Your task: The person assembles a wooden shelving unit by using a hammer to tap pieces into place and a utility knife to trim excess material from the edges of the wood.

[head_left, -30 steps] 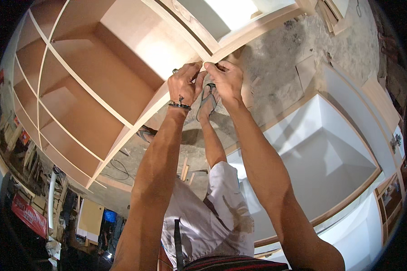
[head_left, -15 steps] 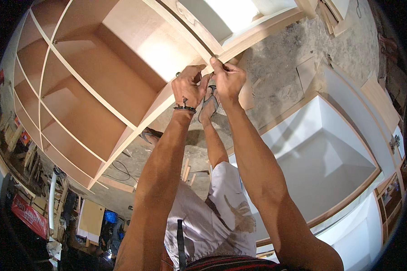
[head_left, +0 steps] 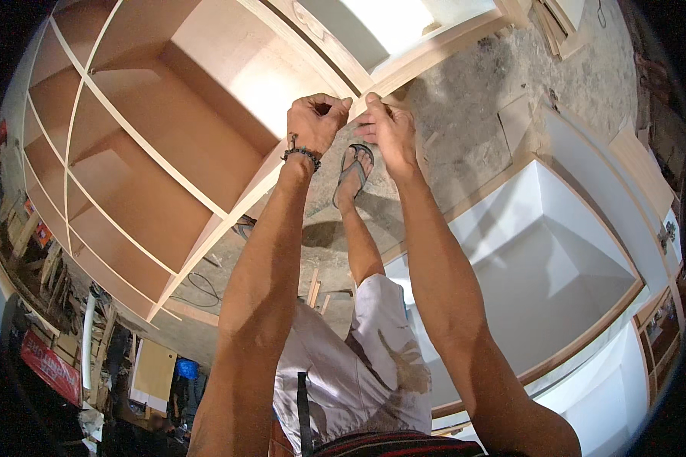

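A large wooden cabinet (head_left: 141, 156) with brown inner panels and pale edging fills the upper left. My left hand (head_left: 317, 122), a dark beaded bracelet on its wrist, is at the cabinet's corner. Its fingers are curled and its thumb presses the pale wooden edging strip (head_left: 259, 193). Close by on the right, my right hand (head_left: 392, 133) has its thumb against the end of the neighbouring wooden frame (head_left: 434, 57). The other fingers of that hand are apart, slightly blurred, and nothing shows in them. A dark gap (head_left: 324, 49) runs between the two frames above my hands.
My sandalled foot (head_left: 354, 171) stands on the concrete floor below my hands. At the right lies a white-lined cabinet box (head_left: 545, 282) with wooden edges. Wood offcuts (head_left: 313, 288) and a thin cable (head_left: 204, 289) are on the floor. Boards (head_left: 558, 30) lean at the upper right.
My hands have drawn apart at the corner. The left has shifted slightly up and left; the right has loosened its fingers from their pinch. My foot shows more fully between them.
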Tool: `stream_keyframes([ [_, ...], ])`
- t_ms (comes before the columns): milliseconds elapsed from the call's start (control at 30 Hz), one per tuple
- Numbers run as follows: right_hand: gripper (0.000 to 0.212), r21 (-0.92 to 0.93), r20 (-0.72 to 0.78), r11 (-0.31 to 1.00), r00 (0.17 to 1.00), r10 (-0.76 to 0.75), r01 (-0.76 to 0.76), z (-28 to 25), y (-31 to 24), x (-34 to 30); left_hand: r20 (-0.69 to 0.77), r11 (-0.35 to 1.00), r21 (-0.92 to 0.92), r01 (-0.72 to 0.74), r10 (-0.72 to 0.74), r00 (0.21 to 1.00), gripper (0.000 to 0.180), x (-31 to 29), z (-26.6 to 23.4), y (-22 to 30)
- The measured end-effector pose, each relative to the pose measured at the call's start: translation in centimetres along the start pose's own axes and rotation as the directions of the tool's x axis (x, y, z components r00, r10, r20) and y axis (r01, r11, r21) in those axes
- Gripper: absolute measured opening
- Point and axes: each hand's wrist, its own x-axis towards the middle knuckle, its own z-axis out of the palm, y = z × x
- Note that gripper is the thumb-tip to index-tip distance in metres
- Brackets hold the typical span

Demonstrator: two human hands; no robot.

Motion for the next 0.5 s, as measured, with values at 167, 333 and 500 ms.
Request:
stream_keyframes([
  [167,0.051,-0.191,0.077,0.978,0.994,-0.075,0.089,-0.4,-0.2,0.8,-0.010,0.998,0.034,-0.049,0.049,0.999,0.035,-0.2,0.0,-0.4],
  [333,0.048,-0.249,0.041,0.941,0.973,-0.228,0.231,-0.4,1.3,2.1,-0.033,0.974,0.132,-0.185,0.191,0.981,0.034,-0.1,0.1,-0.3],
  [500,0.044,-0.287,0.031,0.917,0.959,-0.282,0.279,-0.3,1.8,2.6,-0.051,0.974,0.182,-0.138,0.149,0.988,0.033,-0.4,0.3,0.0],
])
